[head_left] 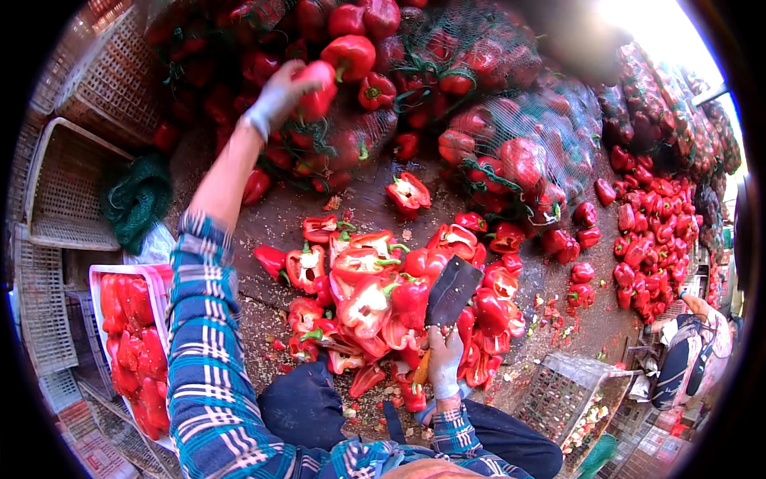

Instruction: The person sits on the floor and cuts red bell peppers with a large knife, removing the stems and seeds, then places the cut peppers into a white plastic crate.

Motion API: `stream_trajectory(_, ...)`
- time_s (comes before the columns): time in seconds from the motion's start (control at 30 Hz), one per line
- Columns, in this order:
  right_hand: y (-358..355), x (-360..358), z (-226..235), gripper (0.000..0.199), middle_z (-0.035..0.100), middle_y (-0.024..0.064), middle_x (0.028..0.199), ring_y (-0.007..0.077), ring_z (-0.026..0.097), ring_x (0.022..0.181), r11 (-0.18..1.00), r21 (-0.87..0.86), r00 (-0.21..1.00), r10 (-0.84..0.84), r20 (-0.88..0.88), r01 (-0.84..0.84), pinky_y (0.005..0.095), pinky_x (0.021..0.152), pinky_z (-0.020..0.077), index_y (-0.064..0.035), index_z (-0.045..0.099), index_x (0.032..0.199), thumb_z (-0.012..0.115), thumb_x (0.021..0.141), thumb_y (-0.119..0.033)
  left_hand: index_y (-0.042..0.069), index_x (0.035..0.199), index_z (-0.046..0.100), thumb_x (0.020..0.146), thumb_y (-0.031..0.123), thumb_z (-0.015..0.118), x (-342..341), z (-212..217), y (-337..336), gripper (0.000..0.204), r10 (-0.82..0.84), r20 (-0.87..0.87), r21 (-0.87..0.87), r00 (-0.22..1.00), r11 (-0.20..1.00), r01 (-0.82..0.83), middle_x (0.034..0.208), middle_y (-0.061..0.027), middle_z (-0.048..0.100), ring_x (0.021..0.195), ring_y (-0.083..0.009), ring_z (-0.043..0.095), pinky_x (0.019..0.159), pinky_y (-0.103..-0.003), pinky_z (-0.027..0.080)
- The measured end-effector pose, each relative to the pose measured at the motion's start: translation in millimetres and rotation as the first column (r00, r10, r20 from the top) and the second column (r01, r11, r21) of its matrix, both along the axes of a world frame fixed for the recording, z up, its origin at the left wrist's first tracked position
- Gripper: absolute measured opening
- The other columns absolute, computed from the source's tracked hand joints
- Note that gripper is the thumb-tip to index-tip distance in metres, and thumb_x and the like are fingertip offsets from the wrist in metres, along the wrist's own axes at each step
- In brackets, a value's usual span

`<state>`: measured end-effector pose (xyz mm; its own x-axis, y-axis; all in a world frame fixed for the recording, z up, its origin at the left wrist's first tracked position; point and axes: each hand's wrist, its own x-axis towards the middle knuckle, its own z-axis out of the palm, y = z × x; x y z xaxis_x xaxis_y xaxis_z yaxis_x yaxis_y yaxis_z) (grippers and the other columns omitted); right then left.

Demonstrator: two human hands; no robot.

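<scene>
My left hand (275, 97), in a thin pale glove, reaches out at the upper left. Its fingers are closed round a whole red bell pepper (317, 92) beside the heaped peppers. Lower down, my right hand (445, 361), gloved too, grips a cleaver (455, 292). Its dark, broad blade points away from me over a pile of split red peppers (363, 307), whose pale cores and green stems show. Beyond that pile lies a single cut pepper (408, 194) on the floor.
Net sacks of peppers (523, 152) stand at the far side. A crate of red pepper pieces (134, 343) is at my left, near plastic crates (76, 188) and green netting (140, 203). A tipped crate (562, 395) holds scraps. At far right are loose peppers (654, 239) and another person (694, 351).
</scene>
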<state>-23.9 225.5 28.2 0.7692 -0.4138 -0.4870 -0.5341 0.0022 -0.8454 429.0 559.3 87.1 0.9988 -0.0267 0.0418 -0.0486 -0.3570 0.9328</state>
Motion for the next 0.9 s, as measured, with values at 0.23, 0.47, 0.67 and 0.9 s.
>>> stream_trajectory(0.23, 21.5, 9.2, 47.5, 0.023, 0.065, 0.0176, 0.072, 0.0361, 0.066, 0.063, 0.79, -0.586, 0.961, 0.268, 0.067, -0.179, 0.0419, 0.056, 0.0486, -0.0025, 0.066, 0.113, 0.064, 0.093, -0.013, 0.008, 0.139, 0.052, 0.099, 0.038, 0.056, -215.3, -14.9, -97.2, 0.051, -0.322, -0.338, -0.915, 0.884, 0.331, -0.229, 0.13, -0.0096, 0.063, 0.115, -0.0246, 0.063, 0.1, -0.043, 0.052)
stream_trajectory(0.47, 51.8, 21.9, 105.2, 0.041, 0.066, 0.0136, 0.074, 0.0336, 0.064, 0.062, 0.627, -0.777, 0.791, 0.499, 0.355, -0.047, 0.0442, 0.056, 0.0483, -0.0047, 0.062, 0.125, 0.068, 0.085, -0.008, 0.009, 0.141, 0.051, 0.102, 0.039, 0.051, -287.3, 7.6, -137.6, 0.049, -0.386, -0.486, -0.869, 0.784, 0.308, -0.387, 0.137, -0.0087, 0.059, 0.121, -0.0241, 0.06, 0.106, -0.046, 0.048)
stream_trajectory(0.67, 45.0, 33.4, 89.3, 0.038, 0.064, 0.0149, 0.069, 0.0345, 0.064, 0.061, 0.461, -0.854, 0.785, 0.61, 0.107, -0.242, 0.0453, 0.055, 0.0486, -0.0089, 0.062, 0.123, 0.068, 0.086, -0.012, 0.007, 0.129, 0.055, 0.092, 0.025, 0.065, -311.1, -24.7, -141.5, 0.043, -0.194, -0.545, -0.621, 0.816, 0.747, -0.237, 0.093, -0.0028, 0.065, 0.074, -0.0102, 0.062, 0.062, -0.024, 0.05)
stream_trajectory(0.9, 33.7, 0.8, 80.0, 0.03, 0.068, 0.0183, 0.074, 0.0354, 0.068, 0.065, 0.588, -0.784, 0.907, 0.413, 0.081, -0.198, 0.0444, 0.058, 0.0524, -0.0088, 0.065, 0.12, 0.066, 0.091, -0.016, 0.008, 0.116, 0.069, 0.088, 0.034, 0.069, -285.7, -58.6, -150.8, 0.039, -0.262, -0.008, 0.275, 0.965, 0.927, 0.254, 0.106, -0.0135, 0.069, 0.101, -0.0287, 0.066, 0.086, -0.039, 0.052)
